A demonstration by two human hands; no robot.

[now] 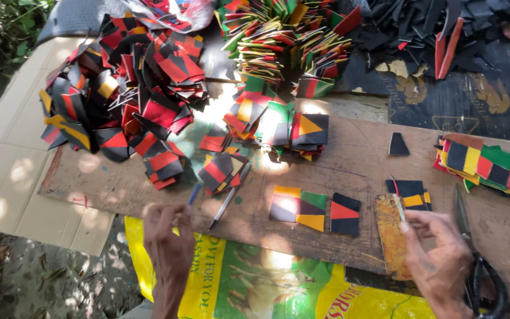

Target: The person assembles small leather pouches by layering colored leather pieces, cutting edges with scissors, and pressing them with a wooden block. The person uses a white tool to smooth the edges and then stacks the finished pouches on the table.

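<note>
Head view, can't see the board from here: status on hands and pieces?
Left hand on blue pen. Right hand pinching thin tool over rusty metal plate. Patchwork squares lie between; scissors beside right hand.

Left hand (169, 239) curled; right hand (438, 254) fingers (411, 227) pinched together.

A thin tool (398, 204) with a pale shaft and a reddish tip is pinched between the fingers of the right hand (438, 263), pointing up and away over a worn, yellowish-brown template (389, 236) that lies flat at the near edge of the tabletop (355, 171). A pen (226, 204) lies slanted on the board just beside the left hand (169, 242), whose fingertips meet a small blue-tipped stick (194, 194).
</note>
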